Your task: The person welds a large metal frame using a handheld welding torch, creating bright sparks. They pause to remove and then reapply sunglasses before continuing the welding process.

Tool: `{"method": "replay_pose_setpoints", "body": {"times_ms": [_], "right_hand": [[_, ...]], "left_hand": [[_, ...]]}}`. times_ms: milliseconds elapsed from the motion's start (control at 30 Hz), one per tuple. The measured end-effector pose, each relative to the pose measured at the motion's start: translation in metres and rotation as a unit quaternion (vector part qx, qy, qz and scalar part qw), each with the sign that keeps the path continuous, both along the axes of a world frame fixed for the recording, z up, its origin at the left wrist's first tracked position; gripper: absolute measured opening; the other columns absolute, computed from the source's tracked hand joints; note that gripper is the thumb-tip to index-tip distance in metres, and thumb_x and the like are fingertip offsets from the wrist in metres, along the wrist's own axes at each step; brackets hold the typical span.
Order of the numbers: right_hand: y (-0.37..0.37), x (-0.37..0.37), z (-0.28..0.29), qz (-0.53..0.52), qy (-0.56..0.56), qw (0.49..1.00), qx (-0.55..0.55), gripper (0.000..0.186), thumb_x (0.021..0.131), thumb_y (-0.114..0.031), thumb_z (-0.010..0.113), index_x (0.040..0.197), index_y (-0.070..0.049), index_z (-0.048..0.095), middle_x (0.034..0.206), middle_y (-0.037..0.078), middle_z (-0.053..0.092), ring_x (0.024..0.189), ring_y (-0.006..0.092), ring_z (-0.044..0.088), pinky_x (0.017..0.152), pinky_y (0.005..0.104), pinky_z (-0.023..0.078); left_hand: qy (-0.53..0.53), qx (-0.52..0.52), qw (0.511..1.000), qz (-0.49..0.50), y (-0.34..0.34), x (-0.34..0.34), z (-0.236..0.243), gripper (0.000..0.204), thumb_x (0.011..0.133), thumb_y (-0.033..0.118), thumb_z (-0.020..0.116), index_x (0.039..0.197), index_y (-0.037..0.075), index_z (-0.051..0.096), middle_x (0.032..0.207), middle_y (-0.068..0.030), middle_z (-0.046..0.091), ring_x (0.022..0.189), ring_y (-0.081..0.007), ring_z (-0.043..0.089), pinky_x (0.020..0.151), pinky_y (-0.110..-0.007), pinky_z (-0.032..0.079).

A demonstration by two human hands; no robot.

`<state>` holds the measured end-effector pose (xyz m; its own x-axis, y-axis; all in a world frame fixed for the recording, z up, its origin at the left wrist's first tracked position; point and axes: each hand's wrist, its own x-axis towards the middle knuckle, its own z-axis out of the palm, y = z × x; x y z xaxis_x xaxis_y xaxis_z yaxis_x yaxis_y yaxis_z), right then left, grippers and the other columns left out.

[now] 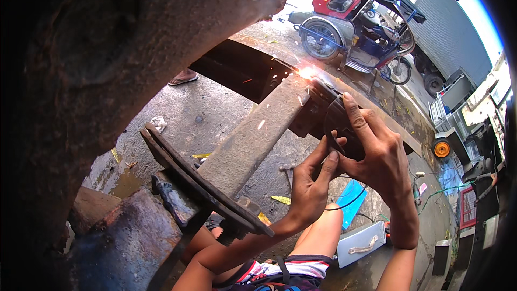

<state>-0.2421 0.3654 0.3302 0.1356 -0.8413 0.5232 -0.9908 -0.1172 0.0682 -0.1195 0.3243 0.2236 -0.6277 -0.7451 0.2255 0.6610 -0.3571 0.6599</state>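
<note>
A dark, curved metal piece (pixel 335 118) is held up against the side of a rusty steel beam (pixel 258 129). My right hand (pixel 377 145) grips its right side, with the index finger laid along it. From below, my left hand (pixel 315 180) has its fingertips closed on the piece's lower edge, close to the right thumb. Bright sparks (pixel 308 73) burst where the piece's far end meets the frame, and the glare hides what makes them. Some drops fly down over the beam.
A large rusty plate with holes (pixel 107 37) fills the upper left. Two curved metal strips (pixel 202 180) jut out left of my arm. A grey metal box (pixel 362 243) lies by my leg. A sandalled foot (pixel 184 77) shows beyond the frame. Farther off stands a motor tricycle (pixel 355 21).
</note>
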Motion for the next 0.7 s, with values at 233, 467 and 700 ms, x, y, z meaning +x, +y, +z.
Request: {"method": "replay_pose_setpoints", "body": {"times_ms": [233,467,700], "right_hand": [[0.004,0.002,0.002,-0.001,-0.025,1.0,-0.008,0.09,0.075,-0.014,0.087,0.155,-0.005,0.047,0.108,0.016,0.07,0.088,0.0332,0.074,0.076,0.0444,0.061],[0.011,-0.017,0.019,0.022,-0.011,0.999,-0.036,0.091,0.07,-0.017,0.089,0.153,-0.007,0.051,0.109,0.014,0.07,0.089,0.0321,0.075,0.074,0.0429,0.063],[0.013,-0.021,0.021,0.026,0.036,0.999,-0.005,0.089,0.072,-0.016,0.086,0.153,-0.011,0.052,0.111,0.013,0.071,0.088,0.0316,0.075,0.075,0.0419,0.063]], "left_hand": [[-0.009,-0.028,1.0,0.006,-0.001,0.001,0.001,0.049,0.111,0.019,0.05,0.155,-0.001,0.042,0.148,-0.0161,0.056,0.127,-0.0212,0.061,0.109,-0.039,0.053],[-0.006,-0.091,0.996,0.003,0.008,0.005,0.004,0.054,0.109,0.011,0.052,0.158,-0.003,0.034,0.155,-0.021,0.048,0.128,-0.0246,0.061,0.108,-0.04,0.053],[-0.042,-0.135,0.99,0.006,0.014,0.005,0.002,0.061,0.108,0.008,0.052,0.162,-0.003,0.025,0.163,-0.0213,0.036,0.128,-0.0266,0.061,0.108,-0.039,0.052]]}}
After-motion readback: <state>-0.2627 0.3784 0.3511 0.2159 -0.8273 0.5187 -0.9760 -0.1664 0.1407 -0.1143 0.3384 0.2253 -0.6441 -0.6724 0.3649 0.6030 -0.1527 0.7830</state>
